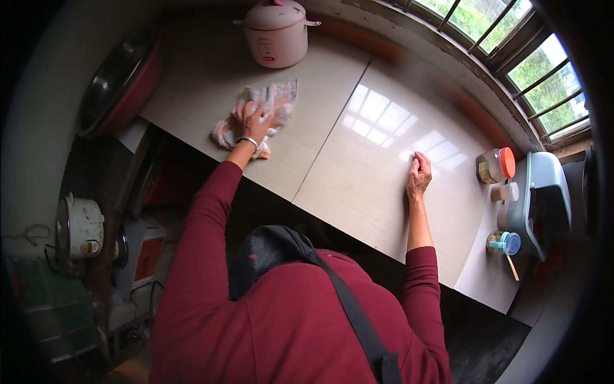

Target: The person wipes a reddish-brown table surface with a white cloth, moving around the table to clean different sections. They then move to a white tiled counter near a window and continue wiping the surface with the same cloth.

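My left hand (pixel 253 123), with a bracelet at the wrist, presses a crumpled striped cloth (pixel 279 102) onto the tiled countertop (pixel 313 115). Its fingers are bunched into the fabric, and both look slightly blurred. Part of the cloth spreads out beyond the fingers, and another fold lies near the counter's front edge. Over to the right, my right hand (pixel 419 176) rests on the glossy tile with its fingers curled together and nothing visible in them. A pale pink rice cooker (pixel 276 38) stands at the back, beyond the cloth.
At the right end are a jar with a red lid (pixel 495 166), a small white-lidded jar (pixel 504 192), a blue-lidded jar (pixel 503 242) and a light blue bin (pixel 543 192). A large red basin (pixel 125 86) leans at the left. An old rice cooker (pixel 80 225) sits lower left.
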The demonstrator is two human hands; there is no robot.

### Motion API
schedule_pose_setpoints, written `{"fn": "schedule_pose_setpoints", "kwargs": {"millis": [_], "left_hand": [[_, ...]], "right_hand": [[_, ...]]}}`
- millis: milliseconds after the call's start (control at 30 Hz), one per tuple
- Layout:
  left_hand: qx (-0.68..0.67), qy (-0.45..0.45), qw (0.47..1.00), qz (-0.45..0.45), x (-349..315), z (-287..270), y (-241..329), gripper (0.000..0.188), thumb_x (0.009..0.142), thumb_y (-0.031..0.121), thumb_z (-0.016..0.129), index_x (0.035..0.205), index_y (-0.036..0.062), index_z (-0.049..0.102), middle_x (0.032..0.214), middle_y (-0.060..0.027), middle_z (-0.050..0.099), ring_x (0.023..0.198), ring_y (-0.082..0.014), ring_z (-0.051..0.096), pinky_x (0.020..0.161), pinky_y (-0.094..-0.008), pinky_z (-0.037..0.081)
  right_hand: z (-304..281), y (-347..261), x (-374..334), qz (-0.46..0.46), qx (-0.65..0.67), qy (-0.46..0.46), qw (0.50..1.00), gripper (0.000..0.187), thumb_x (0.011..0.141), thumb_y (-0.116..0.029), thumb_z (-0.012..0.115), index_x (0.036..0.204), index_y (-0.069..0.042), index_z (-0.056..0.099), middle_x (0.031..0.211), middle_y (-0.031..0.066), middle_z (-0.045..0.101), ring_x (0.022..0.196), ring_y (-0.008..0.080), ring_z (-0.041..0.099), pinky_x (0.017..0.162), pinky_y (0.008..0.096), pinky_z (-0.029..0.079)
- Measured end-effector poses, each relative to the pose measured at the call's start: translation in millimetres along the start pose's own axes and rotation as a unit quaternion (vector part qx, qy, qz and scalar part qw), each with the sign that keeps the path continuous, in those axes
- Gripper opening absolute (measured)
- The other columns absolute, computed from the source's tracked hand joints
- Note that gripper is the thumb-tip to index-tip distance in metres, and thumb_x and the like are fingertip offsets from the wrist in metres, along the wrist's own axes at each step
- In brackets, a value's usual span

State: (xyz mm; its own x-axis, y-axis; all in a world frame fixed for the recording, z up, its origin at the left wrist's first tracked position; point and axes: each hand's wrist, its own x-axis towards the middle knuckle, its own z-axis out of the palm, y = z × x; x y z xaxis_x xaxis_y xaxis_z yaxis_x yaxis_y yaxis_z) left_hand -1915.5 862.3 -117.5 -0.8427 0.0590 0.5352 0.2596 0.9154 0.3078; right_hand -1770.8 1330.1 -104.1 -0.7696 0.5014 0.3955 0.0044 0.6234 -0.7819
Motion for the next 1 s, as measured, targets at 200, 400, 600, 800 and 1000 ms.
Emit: {"fn": "schedule_pose_setpoints", "kwargs": {"millis": [200,400,600,800,1000], "left_hand": [[0.026,-0.127,0.983,-0.131,-24.4,-56.6,41.3,0.054,0.070,0.046,0.072,0.118,0.0245,0.061,0.141,-0.0120,0.033,0.130,-0.0378,0.025,0.109,-0.0513,0.018],[0.003,-0.039,0.974,-0.223,-3.1,-4.4,-36.8,0.047,0.070,0.037,0.068,0.115,0.0267,0.064,0.128,-0.0130,0.048,0.123,-0.0346,0.033,0.108,-0.0453,0.021],[-0.043,-0.130,0.990,0.034,-6.8,1.8,85.5,0.038,0.073,0.033,0.068,0.110,0.0255,0.067,0.123,-0.0109,0.053,0.121,-0.0336,0.042,0.103,-0.0530,0.027],[-0.095,-0.206,0.957,0.181,-83.5,-74.1,68.7,0.028,0.075,0.021,0.061,0.102,0.0159,0.070,0.131,-0.0076,0.052,0.127,-0.0318,0.041,0.107,-0.0584,0.020],[0.065,-0.017,0.998,0.007,-37.6,-48.2,-71.7,0.035,0.068,0.023,0.068,0.100,0.0097,0.070,0.105,-0.0167,0.064,0.112,-0.0341,0.052,0.103,-0.0449,0.034]], "right_hand": [[-8.7,10.1,-2.0,0.008,-0.008,0.015,1.000,0.023,0.088,-0.005,0.050,0.104,-0.002,0.066,0.109,0.0093,0.063,0.098,0.0192,0.060,0.087,0.0284,0.047],[-4.7,3.1,0.5,0.015,-0.025,0.020,0.999,0.022,0.088,-0.006,0.050,0.102,-0.002,0.067,0.109,0.0095,0.063,0.097,0.0198,0.061,0.087,0.0288,0.047],[-5.7,-0.7,-2.2,0.000,-0.029,0.014,0.999,0.022,0.087,-0.006,0.050,0.101,-0.002,0.067,0.110,0.0104,0.063,0.098,0.0215,0.061,0.088,0.0298,0.047],[-8.4,-1.5,-4.0,0.015,-0.018,0.016,1.000,0.022,0.086,-0.005,0.050,0.100,-0.001,0.067,0.110,0.0113,0.062,0.097,0.0232,0.061,0.086,0.0311,0.048],[-0.7,-4.2,1.6,0.010,-0.018,0.018,1.000,0.022,0.086,-0.005,0.050,0.099,-0.002,0.067,0.110,0.0115,0.062,0.096,0.0235,0.061,0.085,0.0308,0.048]]}}
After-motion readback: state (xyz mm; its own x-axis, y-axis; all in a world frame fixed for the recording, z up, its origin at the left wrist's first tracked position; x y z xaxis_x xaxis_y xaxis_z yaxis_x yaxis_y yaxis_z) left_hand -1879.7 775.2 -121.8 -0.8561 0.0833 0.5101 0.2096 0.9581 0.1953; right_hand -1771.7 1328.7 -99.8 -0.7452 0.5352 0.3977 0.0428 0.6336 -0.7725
